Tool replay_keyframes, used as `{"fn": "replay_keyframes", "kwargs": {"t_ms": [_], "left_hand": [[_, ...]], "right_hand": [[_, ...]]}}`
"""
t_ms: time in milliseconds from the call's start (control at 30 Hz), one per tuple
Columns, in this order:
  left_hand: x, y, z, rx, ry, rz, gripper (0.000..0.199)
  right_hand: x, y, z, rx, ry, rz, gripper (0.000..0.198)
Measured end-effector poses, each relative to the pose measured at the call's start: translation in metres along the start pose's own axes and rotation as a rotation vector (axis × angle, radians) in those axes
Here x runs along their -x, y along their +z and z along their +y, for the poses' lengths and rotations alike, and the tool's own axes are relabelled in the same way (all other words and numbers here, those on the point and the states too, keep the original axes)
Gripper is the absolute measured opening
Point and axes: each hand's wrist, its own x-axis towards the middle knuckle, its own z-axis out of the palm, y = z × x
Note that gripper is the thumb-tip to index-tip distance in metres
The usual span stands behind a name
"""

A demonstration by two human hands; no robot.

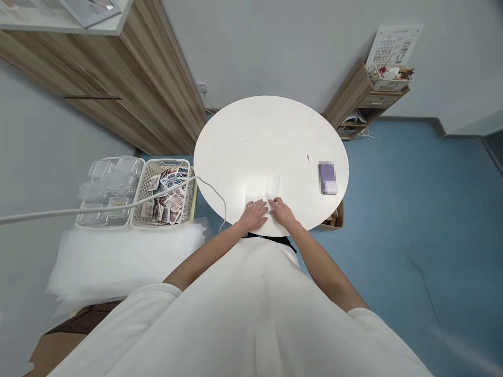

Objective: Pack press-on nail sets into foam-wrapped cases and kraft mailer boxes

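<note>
A thin, whitish see-through sheet [256, 188], perhaps a plastic bag or film, lies near the front edge of the white oval tabletop [271, 131]. A raised crease shows near its middle, between my hands. My left hand [253, 214] rests on the sheet's near left part, palm down, with its fingers apart and the thumb toward me. Close beside it, my right hand [282, 212] has bent fingers closed at the crease, seemingly pinching the sheet. The near edge of the sheet is hidden under my hands.
A purple item [327, 178], blurred, lies at the tabletop's right. Left of the table stand a basket of printed cards [190, 199] and a basket of clear boxes [112, 191]. A white cable [165, 195] crosses in front of them. A wooden cabinet [157, 68] stands behind.
</note>
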Motion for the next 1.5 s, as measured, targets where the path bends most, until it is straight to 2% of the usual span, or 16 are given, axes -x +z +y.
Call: {"fn": "replay_keyframes", "kwargs": {"t_ms": [67,133,200,333,467,533,600,700,800,900,967,1133,1300,1500], "left_hand": [[0.008,0.004,-0.005,0.071,-0.263,0.104,0.041],[0.015,0.009,-0.01,0.218,-0.605,0.196,0.052],[0.019,0.012,-0.013,0.432,-0.834,0.212,0.06],[0.012,0.012,-0.009,0.834,-0.975,0.114,0.06],[-0.002,0.009,-0.005,1.02,-1.213,0.243,0.07],[-0.006,0.008,-0.006,1.115,-1.268,0.292,0.074],[-0.008,0.005,-0.009,1.202,-1.241,0.273,0.077],[-0.008,-0.001,-0.013,1.202,-1.105,0.151,0.073],[-0.01,-0.007,-0.016,1.034,-0.987,0.051,0.053],[-0.015,-0.009,-0.018,0.836,-0.927,0.019,0.029],[-0.017,-0.009,-0.019,0.726,-0.902,0.026,0.022],[-0.01,-0.009,-0.022,0.574,-0.828,0.042,0.025],[-0.002,-0.01,-0.02,0.489,-0.751,0.081,0.028],[-0.012,-0.015,-0.008,0.485,-0.638,0.143,0.027]], "right_hand": [[-0.002,0.001,-0.002,0.015,0.011,-0.001,0.048],[-0.002,0.002,-0.003,0.022,0.023,0.005,0.048],[-0.002,0.002,-0.003,0.031,0.03,0.006,0.048],[-0.002,0.002,-0.001,0.035,0.018,-0.01,0.048],[-0.001,0.001,0.0,0.022,0.004,-0.004,0.046],[-0.001,0.002,0.0,0.007,0.006,0.006,0.046],[0.0,0.002,0.001,-0.015,0.009,0.01,0.046],[0.0,0.003,0.003,-0.066,0.014,0.011,0.046],[0.0,0.005,0.006,-0.118,0.023,0.013,0.047],[-0.001,0.005,0.006,-0.139,0.036,0.013,0.047],[-0.001,0.005,0.005,-0.143,0.045,0.013,0.047],[0.0,0.007,-0.001,-0.175,0.069,0.008,0.049],[0.001,0.013,-0.005,-0.235,0.064,-0.008,0.049],[-0.005,0.014,-0.002,-0.291,0.069,-0.001,0.046]]}}
